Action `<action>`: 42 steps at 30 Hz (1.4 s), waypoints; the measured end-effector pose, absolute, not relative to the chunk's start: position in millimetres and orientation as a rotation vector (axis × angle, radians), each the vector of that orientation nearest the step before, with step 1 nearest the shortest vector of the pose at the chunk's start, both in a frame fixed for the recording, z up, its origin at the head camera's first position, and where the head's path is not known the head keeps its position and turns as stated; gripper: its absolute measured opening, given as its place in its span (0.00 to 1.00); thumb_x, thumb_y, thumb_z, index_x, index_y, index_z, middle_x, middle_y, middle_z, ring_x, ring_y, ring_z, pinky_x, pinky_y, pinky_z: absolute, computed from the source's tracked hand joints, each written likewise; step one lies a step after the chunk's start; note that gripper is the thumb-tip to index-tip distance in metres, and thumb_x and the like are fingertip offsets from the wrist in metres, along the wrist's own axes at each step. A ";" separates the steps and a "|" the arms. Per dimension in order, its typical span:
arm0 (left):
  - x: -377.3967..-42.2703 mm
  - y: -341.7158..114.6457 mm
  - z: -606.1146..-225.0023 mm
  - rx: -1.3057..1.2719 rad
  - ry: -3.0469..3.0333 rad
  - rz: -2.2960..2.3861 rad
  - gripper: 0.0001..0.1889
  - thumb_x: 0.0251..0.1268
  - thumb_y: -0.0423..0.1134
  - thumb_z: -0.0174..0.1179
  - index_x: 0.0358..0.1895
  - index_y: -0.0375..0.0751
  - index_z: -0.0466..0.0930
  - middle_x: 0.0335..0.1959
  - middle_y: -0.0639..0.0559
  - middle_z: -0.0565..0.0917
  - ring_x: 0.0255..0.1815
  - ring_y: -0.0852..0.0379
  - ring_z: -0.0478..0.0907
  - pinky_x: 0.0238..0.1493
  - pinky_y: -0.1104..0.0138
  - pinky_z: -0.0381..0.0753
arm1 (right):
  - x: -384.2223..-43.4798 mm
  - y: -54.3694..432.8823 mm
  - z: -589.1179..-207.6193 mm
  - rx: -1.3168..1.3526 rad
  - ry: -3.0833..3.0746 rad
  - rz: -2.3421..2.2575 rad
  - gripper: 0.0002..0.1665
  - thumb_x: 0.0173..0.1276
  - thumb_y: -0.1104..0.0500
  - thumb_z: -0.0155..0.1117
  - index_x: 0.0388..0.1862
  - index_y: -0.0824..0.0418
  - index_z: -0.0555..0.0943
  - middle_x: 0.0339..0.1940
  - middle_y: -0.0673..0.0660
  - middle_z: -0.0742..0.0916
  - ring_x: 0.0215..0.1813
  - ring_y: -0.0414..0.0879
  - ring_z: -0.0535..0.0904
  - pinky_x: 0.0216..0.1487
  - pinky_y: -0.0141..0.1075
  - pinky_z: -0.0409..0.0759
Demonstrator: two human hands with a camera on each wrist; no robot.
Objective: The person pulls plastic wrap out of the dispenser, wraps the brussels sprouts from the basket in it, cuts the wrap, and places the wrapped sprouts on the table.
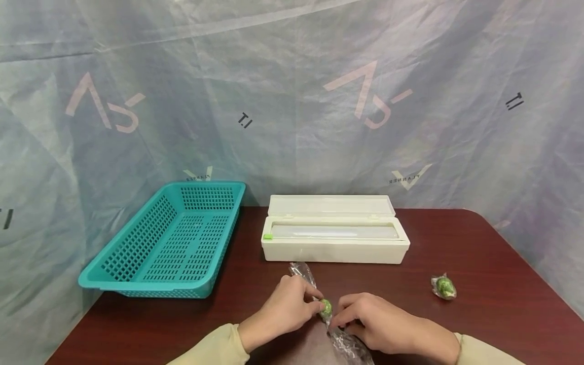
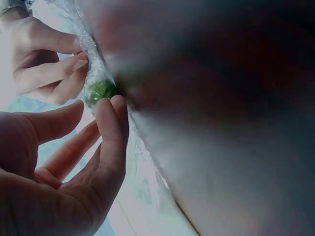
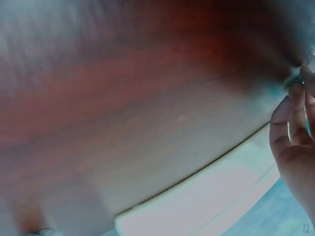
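Observation:
A small round green vegetable [image 1: 326, 307] lies in a twisted strip of cling film [image 1: 350, 345] close over the table in front of me. My left hand [image 1: 288, 307] pinches it between thumb and fingertips from the left. In the left wrist view the green vegetable [image 2: 100, 92] shows through the film, at the tips of the left hand [image 2: 74, 162]. Right beside it, my right hand [image 1: 371, 320] pinches the gathered film with thumb and forefinger. Its fingers stand at the right edge of the right wrist view.
Behind the hands stands a white cling film dispenser [image 1: 335, 252] with its lid raised. A teal plastic basket [image 1: 207, 289] sits at the left. Another film-wrapped green vegetable [image 1: 444, 287] lies on the dark red table [image 1: 493, 304] at the right. A grey cloth [image 1: 292, 101] hangs behind.

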State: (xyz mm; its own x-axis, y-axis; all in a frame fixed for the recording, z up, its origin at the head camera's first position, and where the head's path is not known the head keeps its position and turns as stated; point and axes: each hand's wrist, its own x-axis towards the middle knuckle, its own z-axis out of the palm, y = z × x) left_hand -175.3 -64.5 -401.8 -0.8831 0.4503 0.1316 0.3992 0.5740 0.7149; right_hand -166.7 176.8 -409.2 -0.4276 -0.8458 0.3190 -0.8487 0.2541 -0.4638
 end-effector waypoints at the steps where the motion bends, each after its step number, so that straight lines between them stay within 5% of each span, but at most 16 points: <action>1: -175.7 -63.9 -401.9 0.728 2.723 1.219 0.03 0.62 0.37 0.76 0.37 0.44 0.95 0.22 0.61 0.85 0.18 0.69 0.71 0.21 0.71 0.73 | -166.8 175.6 -409.2 1.683 -2.481 0.887 0.27 0.63 0.77 0.71 0.49 0.48 0.91 0.40 0.42 0.83 0.41 0.29 0.79 0.42 0.20 0.76; 10: -176.2 -61.2 -400.7 0.752 2.729 1.202 0.03 0.60 0.35 0.77 0.36 0.41 0.94 0.19 0.62 0.83 0.18 0.71 0.73 0.20 0.72 0.74 | -166.7 166.5 -414.7 1.650 -2.433 0.842 0.13 0.67 0.68 0.75 0.42 0.49 0.90 0.41 0.40 0.84 0.44 0.28 0.79 0.47 0.22 0.77; 15: -177.0 -60.0 -400.5 0.828 2.753 1.205 0.02 0.59 0.34 0.77 0.33 0.42 0.94 0.19 0.63 0.83 0.19 0.73 0.72 0.20 0.75 0.73 | -167.0 163.7 -416.9 1.479 -2.534 1.300 0.13 0.73 0.70 0.67 0.42 0.50 0.85 0.38 0.43 0.87 0.39 0.32 0.81 0.39 0.31 0.83; 20: -179.4 -58.5 -401.4 0.830 2.754 1.206 0.03 0.58 0.31 0.75 0.34 0.41 0.94 0.17 0.63 0.81 0.16 0.74 0.71 0.18 0.75 0.73 | -170.6 162.6 -416.6 1.259 -2.617 1.773 0.07 0.76 0.70 0.61 0.43 0.61 0.83 0.32 0.56 0.89 0.29 0.36 0.80 0.28 0.37 0.84; 26: -181.6 -56.8 -402.7 0.746 2.676 1.295 0.03 0.58 0.28 0.74 0.35 0.37 0.94 0.09 0.65 0.77 0.07 0.71 0.72 0.13 0.72 0.75 | -168.3 158.9 -418.9 1.129 -2.574 1.923 0.05 0.67 0.69 0.73 0.40 0.69 0.87 0.29 0.55 0.90 0.26 0.38 0.82 0.25 0.40 0.84; 42: -180.2 -53.8 -398.1 0.633 2.527 1.374 0.08 0.60 0.20 0.69 0.37 0.34 0.92 0.14 0.53 0.81 0.09 0.59 0.79 0.13 0.66 0.80 | -176.5 146.9 -412.0 0.796 -2.597 1.682 0.02 0.70 0.66 0.72 0.37 0.61 0.90 0.35 0.51 0.89 0.36 0.40 0.82 0.37 0.34 0.81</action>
State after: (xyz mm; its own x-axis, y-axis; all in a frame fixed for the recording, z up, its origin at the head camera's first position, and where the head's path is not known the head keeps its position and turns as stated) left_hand -180.2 -53.8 -398.1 -0.8893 0.4563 0.0307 0.2738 0.4775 0.8349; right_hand -176.5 146.9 -412.0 -0.8745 -0.4328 0.2189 -0.3767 0.3219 -0.8686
